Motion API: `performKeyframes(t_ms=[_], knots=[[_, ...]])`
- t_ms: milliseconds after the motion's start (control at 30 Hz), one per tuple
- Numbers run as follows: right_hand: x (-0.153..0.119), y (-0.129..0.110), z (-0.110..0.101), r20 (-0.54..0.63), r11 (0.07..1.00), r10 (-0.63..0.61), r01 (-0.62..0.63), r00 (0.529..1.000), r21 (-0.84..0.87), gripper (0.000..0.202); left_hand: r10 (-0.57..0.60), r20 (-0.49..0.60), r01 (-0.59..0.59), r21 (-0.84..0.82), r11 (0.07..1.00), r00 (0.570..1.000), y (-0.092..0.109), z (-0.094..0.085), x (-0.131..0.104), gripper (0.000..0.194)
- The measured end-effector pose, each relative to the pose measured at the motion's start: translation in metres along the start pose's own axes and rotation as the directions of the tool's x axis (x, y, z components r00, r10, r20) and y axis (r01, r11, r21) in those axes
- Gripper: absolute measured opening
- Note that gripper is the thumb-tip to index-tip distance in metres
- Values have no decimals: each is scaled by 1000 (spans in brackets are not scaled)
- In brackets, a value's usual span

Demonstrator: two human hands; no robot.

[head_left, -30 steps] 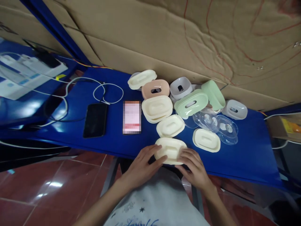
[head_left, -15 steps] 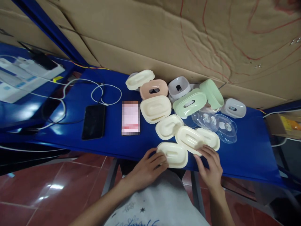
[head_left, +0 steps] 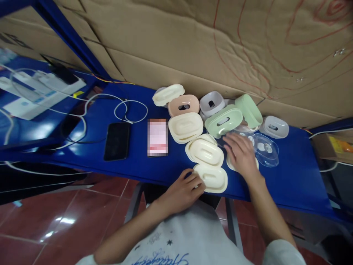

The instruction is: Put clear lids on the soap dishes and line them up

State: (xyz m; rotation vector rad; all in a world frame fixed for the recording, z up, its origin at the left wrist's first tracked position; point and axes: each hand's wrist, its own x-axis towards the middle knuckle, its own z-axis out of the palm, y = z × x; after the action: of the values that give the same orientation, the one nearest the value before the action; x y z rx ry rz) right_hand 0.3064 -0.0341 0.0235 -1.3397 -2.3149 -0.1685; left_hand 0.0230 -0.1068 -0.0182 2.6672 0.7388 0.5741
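My left hand (head_left: 191, 188) has its fingers curled over the left end of a cream oval plastic lid (head_left: 213, 179) at the table's front edge. My right hand (head_left: 240, 151) reaches over the table with fingers stretched, beside clear plastic oval pieces (head_left: 267, 148) and partly covering them. It also hides most of another cream lid (head_left: 232, 164). Between the hands, a cream lid (head_left: 208, 151) overlaps one more behind it. Farther back lie a larger cream lid (head_left: 185, 127) and a light green slotted lid (head_left: 224, 120).
Behind stand a pink slotted piece (head_left: 184, 104), a green container (head_left: 248, 111) and grey-white boxes, one at right (head_left: 274, 127). A lit phone (head_left: 157, 138), a dark phone (head_left: 117, 141) and white cables (head_left: 131, 111) lie left. Cardboard (head_left: 171, 48) lines the back.
My right hand has left the middle cream lid and moved back toward the clear pieces. That lid now sits farther left, overlapping its neighbour. My left hand stays at the front lid.
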Motion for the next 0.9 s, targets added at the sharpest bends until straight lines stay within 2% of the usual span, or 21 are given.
performKeyframes(t_ms=[133, 200, 267, 400, 567, 700, 767, 900], knots=[[35, 30, 13, 111, 978, -32, 54, 993, -200, 40, -56, -36, 55, -23, 998, 998, 2, -9, -16, 11], [41, 34, 18, 104, 966, -76, 99, 992, -237, 31, -86, -54, 84, -48, 995, 995, 3, -10, -23, 11], [42, 33, 22, 91, 957, -99, 120, 991, -266, 28, -109, -66, 105, -64, 992, 992, 4, -10, -27, 11], [39, 24, 23, 77, 946, -33, 56, 996, -320, 35, -96, -61, 92, -63, 994, 994, 2, -9, -26, 10], [48, 20, 16, -113, 942, -22, -17, 993, -335, 51, -45, -41, 43, -45, 998, 998, -4, -8, -16, 11], [63, 19, 12, -34, 930, -48, 32, 998, -366, 60, -35, -44, 33, -43, 999, 998, -7, -6, -14, 11], [72, 20, 10, -27, 926, -56, 42, 998, -374, 55, -43, -46, 41, -48, 998, 998, -6, -6, -14, 11], [85, 30, -1, -86, 928, -45, 10, 995, -373, 34, -56, -62, 53, -54, 997, 997, -5, -6, -14, 10]])
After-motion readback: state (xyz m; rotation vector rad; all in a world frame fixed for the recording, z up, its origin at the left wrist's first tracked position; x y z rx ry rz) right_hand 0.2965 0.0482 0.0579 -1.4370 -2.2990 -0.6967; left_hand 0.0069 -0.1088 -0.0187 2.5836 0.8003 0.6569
